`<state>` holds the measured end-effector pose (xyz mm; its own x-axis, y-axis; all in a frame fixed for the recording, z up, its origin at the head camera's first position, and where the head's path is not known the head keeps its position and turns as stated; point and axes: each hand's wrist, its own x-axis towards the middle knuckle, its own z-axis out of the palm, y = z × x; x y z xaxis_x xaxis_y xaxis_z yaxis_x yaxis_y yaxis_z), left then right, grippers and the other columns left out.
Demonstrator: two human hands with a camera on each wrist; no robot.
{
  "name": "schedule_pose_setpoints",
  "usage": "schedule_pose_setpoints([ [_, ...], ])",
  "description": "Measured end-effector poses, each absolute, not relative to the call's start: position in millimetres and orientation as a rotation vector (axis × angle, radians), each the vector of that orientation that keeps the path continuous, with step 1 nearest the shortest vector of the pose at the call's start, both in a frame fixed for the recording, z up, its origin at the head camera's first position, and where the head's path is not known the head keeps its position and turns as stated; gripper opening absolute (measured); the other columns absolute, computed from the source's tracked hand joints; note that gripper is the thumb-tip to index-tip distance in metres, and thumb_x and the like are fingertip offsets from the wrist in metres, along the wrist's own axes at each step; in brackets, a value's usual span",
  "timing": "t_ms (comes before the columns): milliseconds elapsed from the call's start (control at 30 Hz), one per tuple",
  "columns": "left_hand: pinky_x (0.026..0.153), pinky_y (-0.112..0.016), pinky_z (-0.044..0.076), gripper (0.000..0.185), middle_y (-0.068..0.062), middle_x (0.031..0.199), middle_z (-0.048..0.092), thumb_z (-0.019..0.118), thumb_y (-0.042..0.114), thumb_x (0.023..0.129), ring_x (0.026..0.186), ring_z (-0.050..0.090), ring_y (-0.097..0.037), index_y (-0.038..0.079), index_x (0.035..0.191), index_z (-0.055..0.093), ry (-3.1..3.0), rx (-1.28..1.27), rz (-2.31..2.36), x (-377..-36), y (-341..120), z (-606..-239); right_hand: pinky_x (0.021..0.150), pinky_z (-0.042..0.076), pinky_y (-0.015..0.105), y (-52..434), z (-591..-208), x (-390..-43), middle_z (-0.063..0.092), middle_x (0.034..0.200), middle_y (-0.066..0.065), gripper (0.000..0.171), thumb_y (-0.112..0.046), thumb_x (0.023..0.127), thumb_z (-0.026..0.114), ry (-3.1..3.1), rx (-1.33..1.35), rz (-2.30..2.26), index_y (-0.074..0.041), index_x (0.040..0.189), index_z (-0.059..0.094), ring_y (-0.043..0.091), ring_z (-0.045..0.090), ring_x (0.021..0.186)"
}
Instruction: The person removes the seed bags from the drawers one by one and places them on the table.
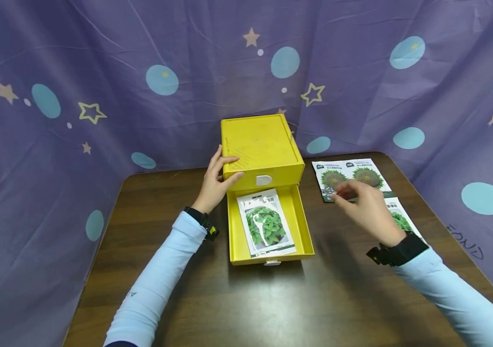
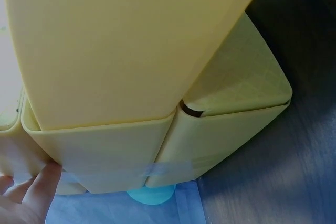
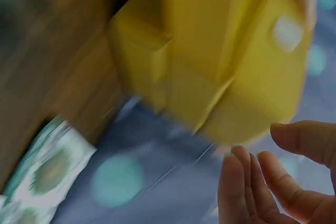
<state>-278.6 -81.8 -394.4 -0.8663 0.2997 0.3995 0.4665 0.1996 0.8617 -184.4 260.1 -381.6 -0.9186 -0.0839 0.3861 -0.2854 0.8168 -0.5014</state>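
A yellow drawer box (image 1: 257,140) stands at the back of the table, its upper drawer closed. Pulled out below is the lower drawer (image 1: 304,231), with a seed packet (image 1: 267,226) showing green leaves lying in it. My left hand (image 1: 212,187) rests spread on the box's front left corner, fingers on the top and side, thumb at the front. Over the table to the right hovers my right hand (image 1: 370,212), fingers loosely bent, nothing between thumb and fingertips. Beneath and beyond it lie sunflower packets (image 1: 350,166); a leafy packet (image 1: 398,217) is partly hidden by that hand.
The brown wooden table (image 1: 164,202) meets a purple curtain (image 1: 212,48) with stars and blue ovals behind and at both sides. Nearer to me, bare tabletop shows in front of the drawer.
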Motion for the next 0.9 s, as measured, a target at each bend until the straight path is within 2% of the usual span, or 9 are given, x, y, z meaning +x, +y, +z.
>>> schedule_pose_setpoints([
  [100, 0.095, -0.051, 0.039, 0.039, -0.009, 0.154, 0.005, 0.062, 0.013, 0.090, 0.138, 0.016, -0.030, 0.005, 0.126, 0.053, -2.313, -0.738, -1.753, -277.9, -82.1, -393.4, 0.067, 0.052, 0.038, 229.0, -369.6, -179.8, 0.066, 0.091, 0.003, 0.016, -0.024, 0.086, 0.067, -2.689, 0.414, 0.915, -0.011, 0.097, 0.065, 0.020, 0.063, 0.081],
  [200, 0.095, -0.052, 0.039, 0.039, -0.010, 0.154, 0.006, 0.062, 0.012, 0.090, 0.138, 0.016, -0.030, 0.005, 0.126, 0.053, -2.311, -0.739, -1.746, -277.7, -82.3, -392.9, 0.080, 0.051, 0.040, 204.1, -362.0, -178.2, 0.061, 0.110, 0.007, 0.031, -0.028, 0.089, 0.063, -2.791, 0.529, 1.184, -0.008, 0.112, 0.059, 0.024, 0.059, 0.099],
  [300, 0.095, -0.052, 0.039, 0.039, -0.010, 0.154, 0.005, 0.062, 0.013, 0.090, 0.138, 0.016, -0.030, 0.005, 0.127, 0.052, -2.317, -0.741, -1.738, -277.2, -82.2, -392.8, 0.093, 0.043, 0.045, 186.2, -363.4, -179.5, 0.045, 0.134, 0.015, 0.052, -0.034, 0.091, 0.059, -2.963, 0.534, 1.632, -0.006, 0.132, 0.044, 0.032, 0.048, 0.118],
  [400, 0.095, -0.050, 0.040, 0.040, -0.008, 0.154, 0.005, 0.062, 0.014, 0.090, 0.138, 0.016, -0.031, 0.005, 0.127, 0.052, -2.324, -0.741, -1.745, -276.5, -81.9, -392.8, 0.101, 0.033, 0.050, 174.3, -373.6, -181.1, 0.028, 0.145, 0.021, 0.069, -0.039, 0.091, 0.057, -3.106, 0.378, 1.973, -0.003, 0.143, 0.027, 0.036, 0.037, 0.127],
  [500, 0.095, -0.050, 0.040, 0.040, -0.008, 0.154, 0.005, 0.062, 0.014, 0.090, 0.138, 0.016, -0.032, 0.005, 0.127, 0.052, -2.327, -0.745, -1.752, -276.6, -81.4, -393.4, 0.103, 0.028, 0.053, 167.1, -388.6, -184.9, 0.020, 0.148, 0.024, 0.075, -0.038, 0.093, 0.053, -3.167, 0.217, 2.047, 0.003, 0.145, 0.018, 0.038, 0.031, 0.130],
  [667, 0.094, -0.049, 0.041, 0.039, -0.008, 0.154, 0.004, 0.061, 0.014, 0.090, 0.138, 0.015, -0.032, 0.005, 0.127, 0.052, -2.330, -0.746, -1.753, -275.6, -81.9, -394.7, 0.104, 0.025, 0.054, 159.0, -405.9, -188.7, 0.014, 0.147, 0.029, 0.073, -0.031, 0.095, 0.050, -3.131, 0.022, 2.054, 0.008, 0.144, 0.011, 0.042, 0.020, 0.133],
  [800, 0.093, -0.048, 0.042, 0.039, -0.007, 0.154, 0.004, 0.062, 0.015, 0.090, 0.138, 0.016, -0.032, 0.005, 0.127, 0.053, -2.324, -0.744, -1.747, -275.5, -82.9, -394.9, 0.105, 0.023, 0.053, 153.7, -411.8, -190.0, 0.012, 0.147, 0.030, 0.072, -0.026, 0.095, 0.050, -3.044, -0.065, 2.157, 0.009, 0.143, 0.010, 0.043, 0.017, 0.134],
  [900, 0.093, -0.049, 0.041, 0.039, -0.008, 0.154, 0.004, 0.062, 0.015, 0.090, 0.138, 0.015, -0.033, 0.006, 0.127, 0.053, -2.319, -0.749, -1.735, -276.0, -83.2, -394.4, 0.104, 0.028, 0.051, 149.8, -414.2, -191.4, 0.018, 0.145, 0.031, 0.066, -0.022, 0.095, 0.050, -2.983, -0.125, 2.238, 0.012, 0.141, 0.016, 0.042, 0.022, 0.133],
])
